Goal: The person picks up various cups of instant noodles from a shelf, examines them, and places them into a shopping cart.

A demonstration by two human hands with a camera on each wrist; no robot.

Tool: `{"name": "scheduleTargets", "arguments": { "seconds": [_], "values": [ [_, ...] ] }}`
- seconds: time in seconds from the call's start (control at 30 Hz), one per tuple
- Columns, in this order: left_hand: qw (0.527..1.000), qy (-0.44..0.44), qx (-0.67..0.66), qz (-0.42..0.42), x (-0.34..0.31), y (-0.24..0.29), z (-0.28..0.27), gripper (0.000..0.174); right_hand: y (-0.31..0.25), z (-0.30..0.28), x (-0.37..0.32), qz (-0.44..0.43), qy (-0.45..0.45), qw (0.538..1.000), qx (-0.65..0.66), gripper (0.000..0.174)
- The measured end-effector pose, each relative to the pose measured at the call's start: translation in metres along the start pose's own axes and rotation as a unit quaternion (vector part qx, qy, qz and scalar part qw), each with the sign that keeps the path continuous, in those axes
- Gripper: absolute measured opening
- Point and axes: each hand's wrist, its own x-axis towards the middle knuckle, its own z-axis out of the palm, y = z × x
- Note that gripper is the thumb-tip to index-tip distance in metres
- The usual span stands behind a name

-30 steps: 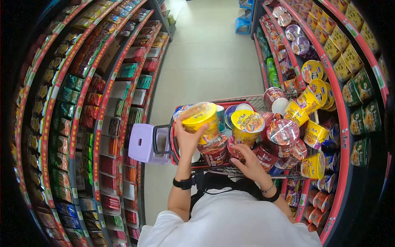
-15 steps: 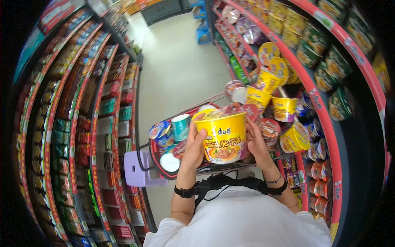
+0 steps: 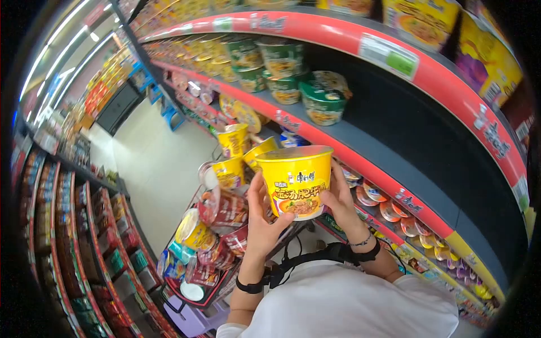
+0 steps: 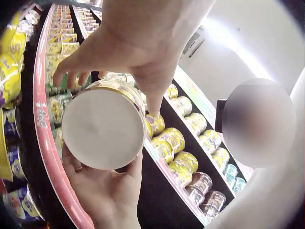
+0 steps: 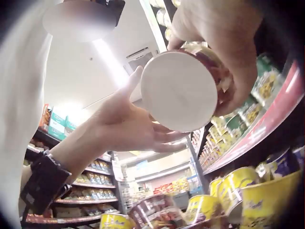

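A yellow instant noodle cup (image 3: 294,180) is held up in front of the body, its printed side toward me. My right hand (image 3: 342,208) grips its right side, thumb across the front. At the left side, my left hand (image 3: 264,217) stays spread, with the thumb at the cup's lower front edge; in the right wrist view the left hand (image 5: 119,123) shows fairly straight fingers. From below, the cup's white base (image 4: 103,129) faces the left wrist camera, with the right hand (image 4: 107,191) around the cup.
Below left stands a shopping cart (image 3: 211,296) piled with noodle cups, including dark red cups (image 3: 222,205). A lilac plastic box (image 3: 194,321) is beside it. The red-edged shelf (image 3: 360,160) crosses close ahead, with green cups (image 3: 322,101) on it. Another shelf row (image 3: 84,236) lines the left.
Lifted from above the cart, the cup is now before the shelf, as my view turns right. My right hand has left the cups in the cart and grips this one.
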Motion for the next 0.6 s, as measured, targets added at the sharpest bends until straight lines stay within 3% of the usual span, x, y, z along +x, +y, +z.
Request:
{"name": "scheduleTargets", "arguments": {
  "seconds": [0.17, 0.27, 0.37, 0.4, 0.43, 0.5, 0.6],
  "values": [
    [0.996, -0.049, -0.069, -0.005, 0.018, -0.021, 0.053, 0.104, -0.037, -0.044, -0.012, -0.039, 0.027, 0.992, -0.116, 0.099],
    [0.996, -0.092, -0.015, -0.015, 0.028, -0.028, 0.076, 0.104, -0.046, -0.07, -0.017, -0.064, 0.045, 0.983, -0.168, 0.11],
    [0.991, -0.131, 0.006, -0.011, 0.045, -0.029, 0.099, 0.102, -0.072, -0.084, -0.015, -0.065, 0.049, 0.972, -0.22, 0.111],
    [0.982, -0.119, 0.139, 0.044, 0.054, -0.035, 0.102, 0.098, -0.072, -0.094, -0.012, -0.121, 0.063, 0.951, -0.276, 0.105],
    [0.982, -0.119, 0.137, 0.046, 0.063, -0.035, 0.108, 0.098, -0.079, -0.1, -0.01, -0.122, 0.062, 0.951, -0.278, 0.105],
    [0.971, -0.134, 0.166, 0.106, 0.084, -0.033, 0.12, 0.096, -0.094, -0.11, -0.003, -0.156, 0.105, 0.858, -0.479, 0.098],
    [0.972, -0.122, 0.162, 0.12, 0.112, -0.047, 0.133, 0.096, -0.097, -0.121, 0.005, -0.07, 0.17, 0.854, -0.487, 0.087]
  ]
}}
